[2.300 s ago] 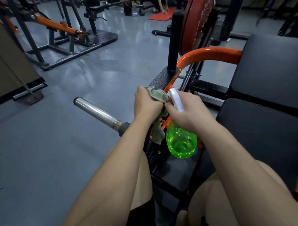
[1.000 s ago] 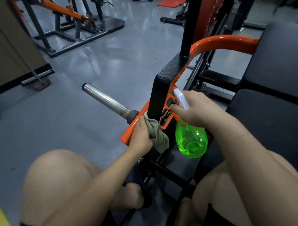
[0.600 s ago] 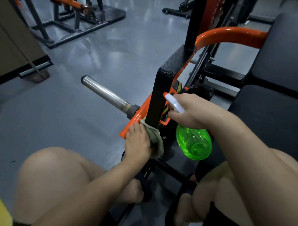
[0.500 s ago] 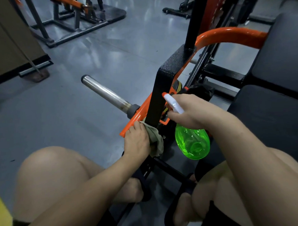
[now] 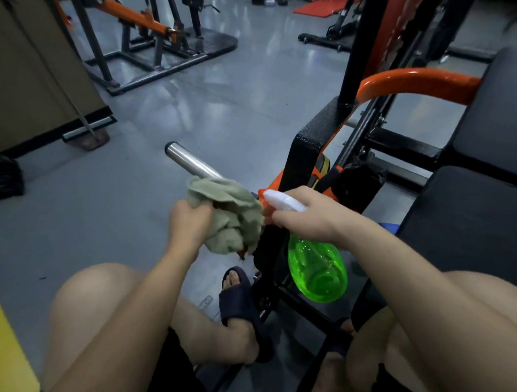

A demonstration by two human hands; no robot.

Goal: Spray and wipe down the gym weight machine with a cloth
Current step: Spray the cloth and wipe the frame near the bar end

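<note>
Left hand (image 5: 190,225): fingers curled into the cloth, gripping a bunched fold from its left side.
Cloth (image 5: 233,217): soft, grey-green and terry-like, crumpled into a loose wad. Held up just left of the black upright, covering the inner end of the chrome bar. Contact with bar or frame impossible to judge.
Right hand (image 5: 310,220): wrapped round the neck of the spray bottle, index finger forward under the head.
Spray bottle (image 5: 317,271): translucent bright-green plastic belly, rounded and bulbous, hanging below the fist. White plastic trigger head (image 5: 282,201) pointing left, nozzle right beside the cloth.
Chrome bar (image 5: 190,163): smooth polished steel cylinder, flat-ended, jutting out left and away above the floor.
Black upright (image 5: 305,152): boxy steel bracket with a gritty powder-coat texture, a round black post rising from its top.
Orange tube (image 5: 418,83): glossy painted pipe, bent in an arc, running right towards the pads.
Pads (image 5: 471,222): flat, matte black upholstery, rectangular, on the right.
Slipper (image 5: 241,300): dark navy slide, rubbery-looking, on a foot beside the base of the frame.
Floor (image 5: 218,114): smooth, grey and glossy, streaked with light reflections.
Far off: second machine (image 5: 155,34) of dark steel tubing with an orange bar, upper left. Red mat (image 5: 321,8), flat, at the top edge.
</note>
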